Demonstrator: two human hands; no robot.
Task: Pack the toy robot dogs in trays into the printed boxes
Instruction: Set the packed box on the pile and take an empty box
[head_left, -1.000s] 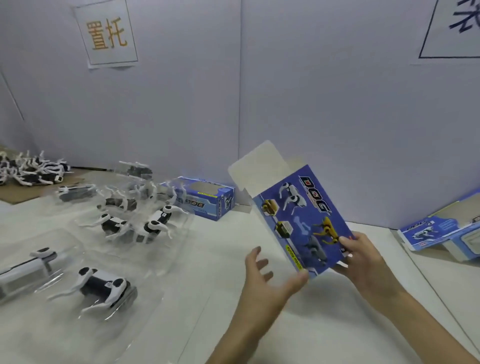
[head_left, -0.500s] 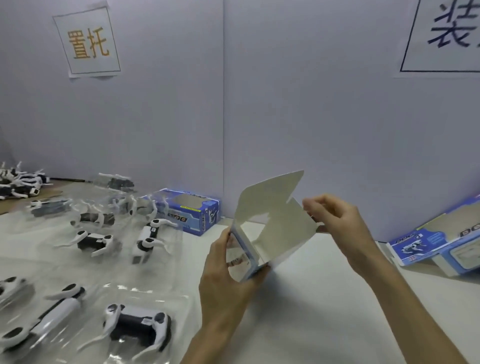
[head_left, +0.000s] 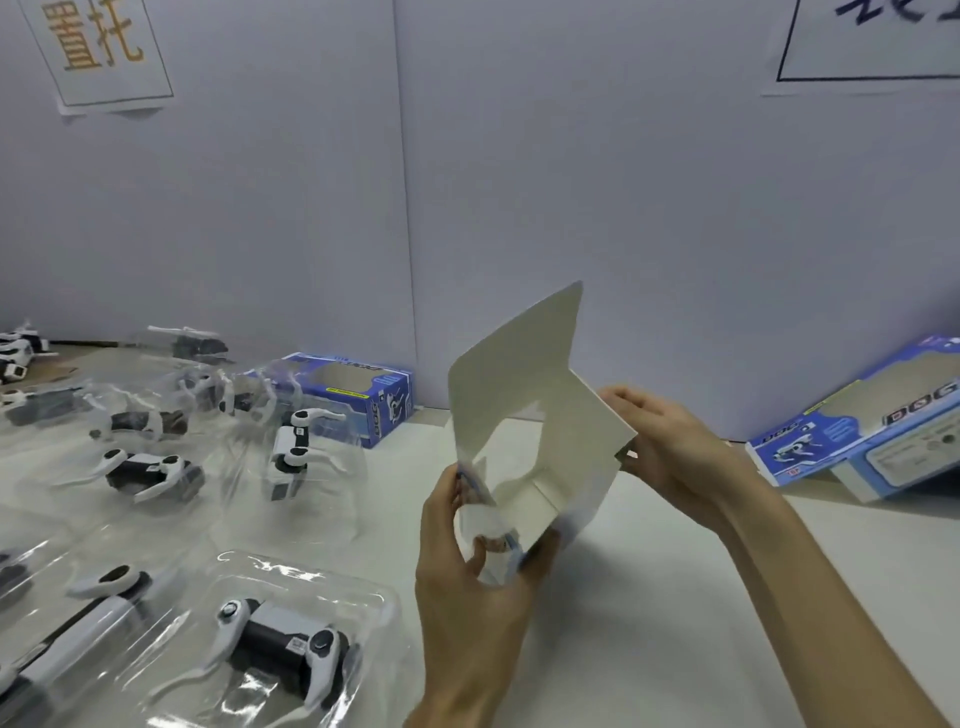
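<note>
I hold an unfolded printed box (head_left: 540, 415) above the table, its white inside and raised flaps facing me. My left hand (head_left: 467, 566) grips its lower left edge, thumb and fingers curled round the blue printed wall. My right hand (head_left: 670, 447) pinches the right flap edge. A black-and-white toy robot dog (head_left: 280, 644) lies in a clear plastic tray (head_left: 363, 597) at the lower left, just left of my left wrist.
Several more dogs in clear trays (head_left: 150, 467) cover the left side of the table. A blue windowed box (head_left: 358, 400) stands against the back wall. More blue boxes (head_left: 862, 431) lie at the right. White partition walls carry paper signs.
The box turned from its printed blue face to its white inside and opened up. My left hand took hold of its lower edge; my right hand shifted to the right flap.
</note>
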